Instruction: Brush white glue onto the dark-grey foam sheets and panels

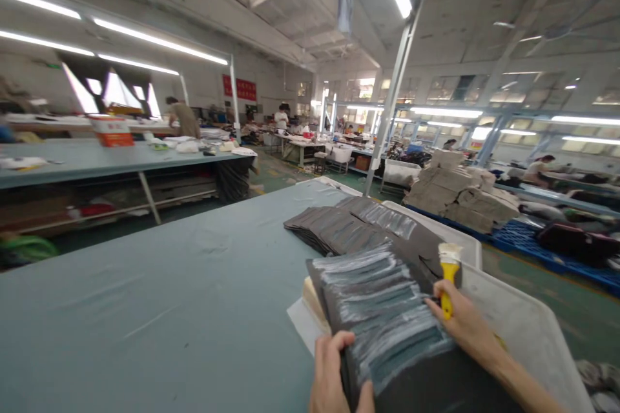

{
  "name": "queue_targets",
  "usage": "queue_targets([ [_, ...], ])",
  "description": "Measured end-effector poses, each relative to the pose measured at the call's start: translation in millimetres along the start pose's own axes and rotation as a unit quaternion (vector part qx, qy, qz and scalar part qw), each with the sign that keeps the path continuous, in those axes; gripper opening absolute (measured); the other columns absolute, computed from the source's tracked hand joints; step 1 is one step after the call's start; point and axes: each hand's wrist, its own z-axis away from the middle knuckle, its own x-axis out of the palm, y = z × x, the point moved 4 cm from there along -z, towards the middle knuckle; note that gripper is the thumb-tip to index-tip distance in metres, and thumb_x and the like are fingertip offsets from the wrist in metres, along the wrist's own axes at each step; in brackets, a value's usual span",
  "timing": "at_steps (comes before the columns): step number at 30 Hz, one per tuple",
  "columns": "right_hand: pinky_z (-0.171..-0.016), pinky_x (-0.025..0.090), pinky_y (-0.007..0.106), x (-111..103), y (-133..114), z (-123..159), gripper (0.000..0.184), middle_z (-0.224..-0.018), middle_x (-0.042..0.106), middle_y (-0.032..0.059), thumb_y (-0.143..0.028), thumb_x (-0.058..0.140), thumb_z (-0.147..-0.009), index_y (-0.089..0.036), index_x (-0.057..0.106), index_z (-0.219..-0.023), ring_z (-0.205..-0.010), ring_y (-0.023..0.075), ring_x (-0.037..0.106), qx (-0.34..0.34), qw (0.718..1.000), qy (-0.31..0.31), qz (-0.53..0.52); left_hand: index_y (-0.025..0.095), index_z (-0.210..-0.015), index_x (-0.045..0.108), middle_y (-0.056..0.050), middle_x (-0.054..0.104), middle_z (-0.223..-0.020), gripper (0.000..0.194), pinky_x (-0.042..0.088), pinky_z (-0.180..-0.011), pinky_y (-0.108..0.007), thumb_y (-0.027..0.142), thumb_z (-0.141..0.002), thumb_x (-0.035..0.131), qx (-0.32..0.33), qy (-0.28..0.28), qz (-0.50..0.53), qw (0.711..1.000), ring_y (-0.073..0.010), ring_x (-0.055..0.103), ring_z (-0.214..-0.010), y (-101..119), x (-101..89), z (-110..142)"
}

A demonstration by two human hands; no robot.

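In front of me lies a stack of dark grey sheets (387,310), its top streaked with broad whitish, wet-looking strokes. My left hand (334,371) grips the stack's near left edge, thumb on top and fingers along the side. A brush with a yellow handle (450,271) and pale bristles pointing up is held in my right hand (465,322). That hand is at the right edge of the stack, its fingertips by the top sheet. More dark sheets (334,229), fanned out and streaked, lie just behind.
A blue-grey table (194,297) stretches to the left. White plastic bins (523,316) stand along its right side. Under the stack's left edge are a cream block (314,300) and a white sheet (301,326). A metal post (394,97) rises behind. Several people work farther off.
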Motion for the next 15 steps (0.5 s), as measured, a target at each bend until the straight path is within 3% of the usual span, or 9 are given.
queue_targets([
  [3,-0.057,0.039,0.025,-14,44,-48,0.020,-0.069,0.050,-0.0025,-0.042,0.050,-0.080,-0.024,0.041,-0.082,-0.057,0.0137,0.050,0.012,0.999,0.018,0.028,0.021,-0.105,0.051,-0.007,0.052,-0.102,0.047,0.043,-0.090,-0.031,0.008,-0.060,0.048,0.007,-0.022,0.024,0.999,-0.0189,0.053,-0.100,30,28.0,-47],
  [6,-0.056,0.039,0.025,3,80,-118,0.026,-0.068,0.051,-0.0023,-0.048,0.050,-0.078,-0.024,0.041,-0.080,-0.056,0.0138,0.050,0.005,0.999,0.034,0.026,0.022,-0.107,0.050,-0.006,0.051,-0.107,0.044,0.038,-0.097,-0.031,0.009,-0.064,0.050,0.008,-0.032,0.021,0.999,-0.0180,0.050,-0.106,40,51.5,-111],
  [10,-0.059,0.040,0.025,71,115,-237,0.028,-0.071,0.053,-0.0014,-0.050,0.050,-0.078,-0.023,0.041,-0.080,-0.060,0.0141,0.052,-0.028,0.999,0.019,-0.024,0.021,-0.109,0.049,-0.005,0.050,-0.109,0.043,0.037,-0.097,-0.030,0.013,-0.067,0.053,0.003,-0.014,0.001,1.000,-0.0165,0.049,-0.106,18,84.8,-219],
  [15,-0.060,0.038,0.025,185,134,-383,0.029,-0.071,0.054,-0.0010,-0.050,0.052,-0.076,-0.023,0.042,-0.079,-0.060,0.0137,0.051,-0.063,0.993,0.005,-0.103,0.018,-0.109,0.051,-0.006,0.052,-0.110,0.044,0.035,-0.099,-0.033,0.017,-0.065,0.058,-0.021,0.062,-0.055,0.996,-0.0182,0.049,-0.108,-58,111.4,-352],
])
